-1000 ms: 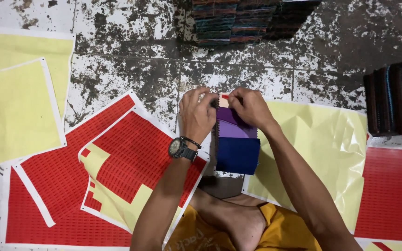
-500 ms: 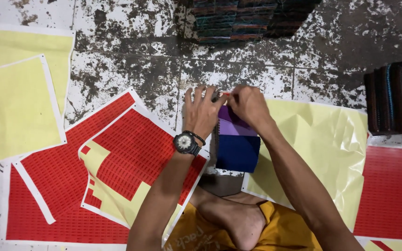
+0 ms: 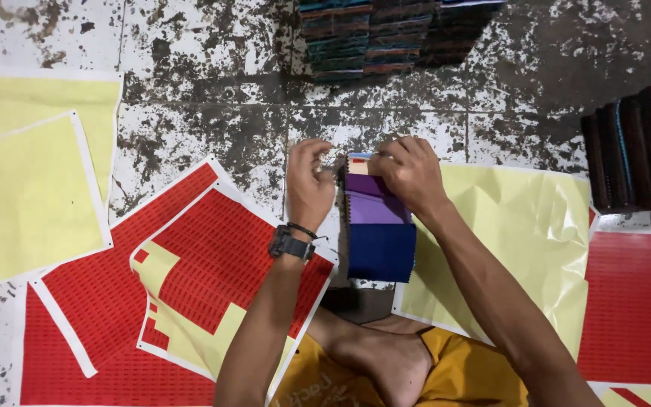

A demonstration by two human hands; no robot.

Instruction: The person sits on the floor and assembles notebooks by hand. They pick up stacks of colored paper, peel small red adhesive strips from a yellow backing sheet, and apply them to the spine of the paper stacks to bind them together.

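A small booklet of fabric swatches (image 3: 377, 226), with purple leaves on top and a dark blue one hanging below, is held between the two hands above the speckled floor (image 3: 212, 60), just in front of the person's folded knee. The right hand (image 3: 410, 175) is closed over the booklet's upper right corner, its grip pinched on the top edge where a small pale tab with a red mark shows. The left hand (image 3: 309, 185) is set against the booklet's left edge, along its dark spiral binding; its fingers are curled, but whether they actually clamp the edge or only rest against it cannot be told. A black wristwatch (image 3: 290, 244) is worn on the left wrist.

Red sticker sheets (image 3: 212, 264), partly peeled down to yellow backing, are spread on the floor under the left forearm. Plain yellow backing sheets (image 3: 24, 196) are laid at the far left, and a larger crumpled yellow sheet (image 3: 521, 241) is seen under the right forearm. A stack of dark booklets (image 3: 386, 34) is placed at the top, and another row (image 3: 638, 147) stands at the right edge.
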